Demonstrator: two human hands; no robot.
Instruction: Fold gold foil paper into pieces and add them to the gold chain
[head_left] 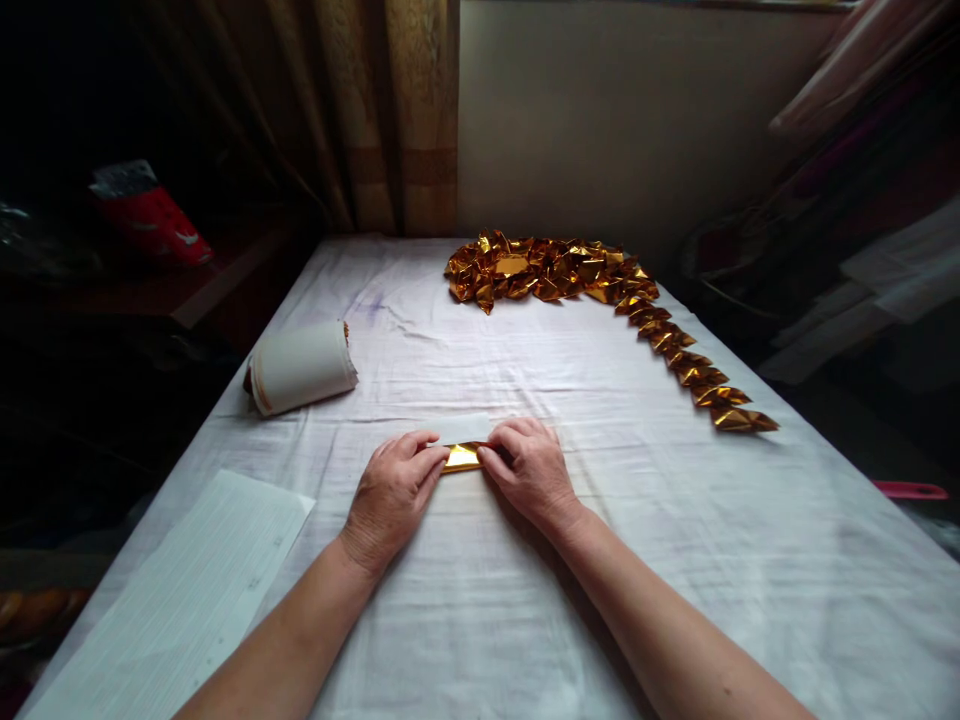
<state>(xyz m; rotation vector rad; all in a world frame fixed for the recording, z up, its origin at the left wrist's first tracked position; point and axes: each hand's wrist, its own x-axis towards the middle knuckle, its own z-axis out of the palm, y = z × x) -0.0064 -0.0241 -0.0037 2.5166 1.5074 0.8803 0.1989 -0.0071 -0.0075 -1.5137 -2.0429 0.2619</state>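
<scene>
A small sheet of gold foil paper (pixel 463 457) with a pale back lies at the middle of the table, its near edge turned up so that a gold strip shows. My left hand (pixel 397 487) pinches the left end of that strip between thumb and fingers. At the right end, my right hand (pixel 530 470) grips it the same way. The pale part of the sheet shows just beyond the fingers. Both hands rest low over the cloth, and the fingers partly cover the foil's ends.
A white cloth covers the table (pixel 675 560). Folded gold foil pieces (pixel 577 270) form a pile and a trailing row at the back right. A roll of pale-backed paper (pixel 304 368) lies to the left. Nearer is a lined sheet (pixel 187 590). Beyond stand a curtain (pixel 375 110) and a wall.
</scene>
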